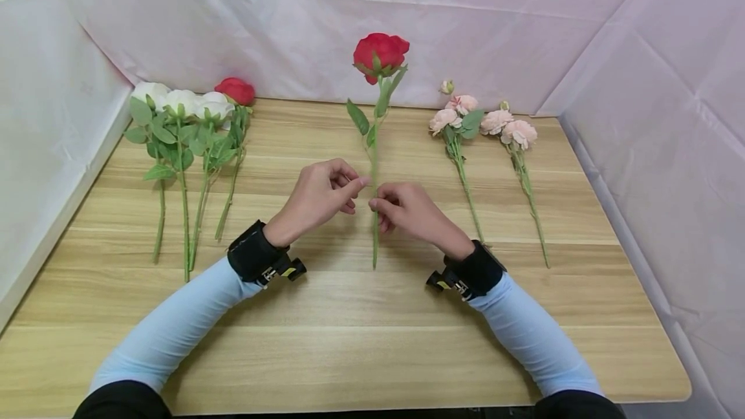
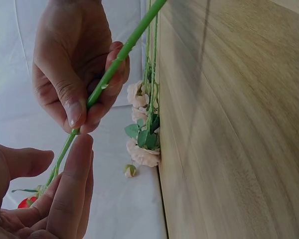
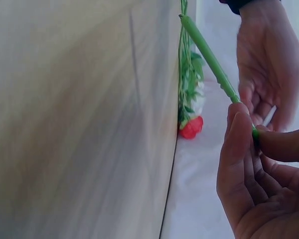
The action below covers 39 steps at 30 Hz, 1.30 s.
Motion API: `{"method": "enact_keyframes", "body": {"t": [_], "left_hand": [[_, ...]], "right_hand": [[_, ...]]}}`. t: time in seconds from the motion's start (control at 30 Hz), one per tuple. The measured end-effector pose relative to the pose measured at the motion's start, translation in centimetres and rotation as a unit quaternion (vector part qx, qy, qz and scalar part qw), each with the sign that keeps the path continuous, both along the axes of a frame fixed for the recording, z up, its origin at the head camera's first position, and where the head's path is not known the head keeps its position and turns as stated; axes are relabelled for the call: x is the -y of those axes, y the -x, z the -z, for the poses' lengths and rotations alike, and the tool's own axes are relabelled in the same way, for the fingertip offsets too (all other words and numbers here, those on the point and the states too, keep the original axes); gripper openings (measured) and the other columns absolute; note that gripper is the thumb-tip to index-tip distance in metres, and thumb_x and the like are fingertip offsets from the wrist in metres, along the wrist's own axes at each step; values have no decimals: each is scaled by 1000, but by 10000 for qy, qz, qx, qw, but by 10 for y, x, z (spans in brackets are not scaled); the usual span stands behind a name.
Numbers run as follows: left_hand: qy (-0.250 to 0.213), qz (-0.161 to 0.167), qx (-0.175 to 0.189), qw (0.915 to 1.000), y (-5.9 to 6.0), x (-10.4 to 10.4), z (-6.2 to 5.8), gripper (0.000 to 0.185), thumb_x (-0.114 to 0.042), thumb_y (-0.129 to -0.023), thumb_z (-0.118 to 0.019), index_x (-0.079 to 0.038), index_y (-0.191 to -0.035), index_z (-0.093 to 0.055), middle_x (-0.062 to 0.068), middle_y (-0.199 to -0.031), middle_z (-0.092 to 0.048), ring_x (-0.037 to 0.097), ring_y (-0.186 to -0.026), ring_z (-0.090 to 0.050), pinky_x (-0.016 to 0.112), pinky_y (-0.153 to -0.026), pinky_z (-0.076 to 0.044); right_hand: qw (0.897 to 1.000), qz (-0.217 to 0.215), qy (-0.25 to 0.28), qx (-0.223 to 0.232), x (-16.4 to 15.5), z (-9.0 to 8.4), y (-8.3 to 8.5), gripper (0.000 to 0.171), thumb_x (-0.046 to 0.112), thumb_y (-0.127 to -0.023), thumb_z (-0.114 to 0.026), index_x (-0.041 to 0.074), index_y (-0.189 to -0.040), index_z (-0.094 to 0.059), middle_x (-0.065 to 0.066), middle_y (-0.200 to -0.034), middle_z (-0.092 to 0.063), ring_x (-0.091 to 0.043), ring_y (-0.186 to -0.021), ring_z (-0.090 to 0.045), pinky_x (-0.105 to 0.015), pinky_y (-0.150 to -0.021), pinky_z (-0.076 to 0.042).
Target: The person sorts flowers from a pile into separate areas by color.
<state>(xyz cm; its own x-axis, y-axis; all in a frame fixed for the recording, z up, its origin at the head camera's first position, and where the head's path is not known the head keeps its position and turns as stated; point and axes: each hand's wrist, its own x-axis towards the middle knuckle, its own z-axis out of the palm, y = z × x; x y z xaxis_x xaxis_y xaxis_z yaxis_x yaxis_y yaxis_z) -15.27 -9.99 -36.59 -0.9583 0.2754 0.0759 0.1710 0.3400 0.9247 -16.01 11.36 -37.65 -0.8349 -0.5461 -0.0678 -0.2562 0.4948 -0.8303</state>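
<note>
A red rose (image 1: pixel 381 53) on a long green stem (image 1: pixel 374 241) stands upright over the middle of the wooden table (image 1: pixel 349 341). My right hand (image 1: pixel 384 203) pinches the stem between thumb and forefinger about halfway down; the right wrist view shows that pinch (image 3: pixel 254 132) on the stem (image 3: pixel 209 55). My left hand (image 1: pixel 356 185) is beside it with fingers loosely curled, its forefinger tip touching the stem just above the pinch. In the left wrist view the left hand (image 2: pixel 72 174) has thumb and forefinger apart below the right hand (image 2: pixel 70 59), and the stem (image 2: pixel 124 55) runs past them.
Several white roses (image 1: pixel 186 105) and a second red rose (image 1: pixel 235 90) lie at the table's back left. Two sprays of pink flowers (image 1: pixel 460 112) (image 1: pixel 515 131) lie at the back right. White cloth walls close in the back and both sides.
</note>
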Motion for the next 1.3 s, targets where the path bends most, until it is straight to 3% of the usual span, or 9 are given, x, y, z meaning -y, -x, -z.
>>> {"method": "enact_keyframes", "body": {"t": [0.23,0.6,0.83,1.1,1.3], "left_hand": [[178,27,3,9998,0,2,3,20,-26,-101,-68,-6,-104,-69,24,-90,-73,19,-65,-75,49,-66,-63],[355,30,-22,9994,3,3,5,20,-27,-100,-69,-7,-99,-69,24,-89,-73,18,-64,-75,48,-66,-63],[397,26,-63,9992,4,3,7,19,-27,-100,-69,-8,-97,-69,23,-88,-73,18,-63,-74,49,-65,-63],[416,41,-41,9991,3,3,8,21,-28,-100,-69,-8,-99,-69,23,-88,-73,18,-62,-74,50,-65,-63],[495,36,4,9988,3,2,8,21,-29,-100,-69,-8,-101,-68,22,-90,-73,17,-62,-74,47,-64,-62]], "right_hand": [[9980,429,-323,-321,-17,0,16,28,15,-107,-56,-3,-89,-67,-9,-67,-67,-20,-60,-69,-46,-62,-61],[9878,1220,-973,-2,-37,8,32,29,14,-107,-55,-3,-89,-69,-12,-69,-69,-20,-60,-72,-36,-59,-61],[9784,1286,-1617,106,-44,10,36,33,19,-107,-55,0,-85,-72,-9,-66,-72,-21,-58,-72,-32,-56,-59],[9713,1398,-1852,519,-49,13,40,32,21,-108,-55,-1,-95,-75,-9,-65,-72,-17,-55,-69,-32,-57,-59],[9650,1454,-2123,503,-50,12,39,36,24,-107,-56,1,-89,-76,-7,-64,-71,-18,-54,-67,-30,-56,-56]]}}
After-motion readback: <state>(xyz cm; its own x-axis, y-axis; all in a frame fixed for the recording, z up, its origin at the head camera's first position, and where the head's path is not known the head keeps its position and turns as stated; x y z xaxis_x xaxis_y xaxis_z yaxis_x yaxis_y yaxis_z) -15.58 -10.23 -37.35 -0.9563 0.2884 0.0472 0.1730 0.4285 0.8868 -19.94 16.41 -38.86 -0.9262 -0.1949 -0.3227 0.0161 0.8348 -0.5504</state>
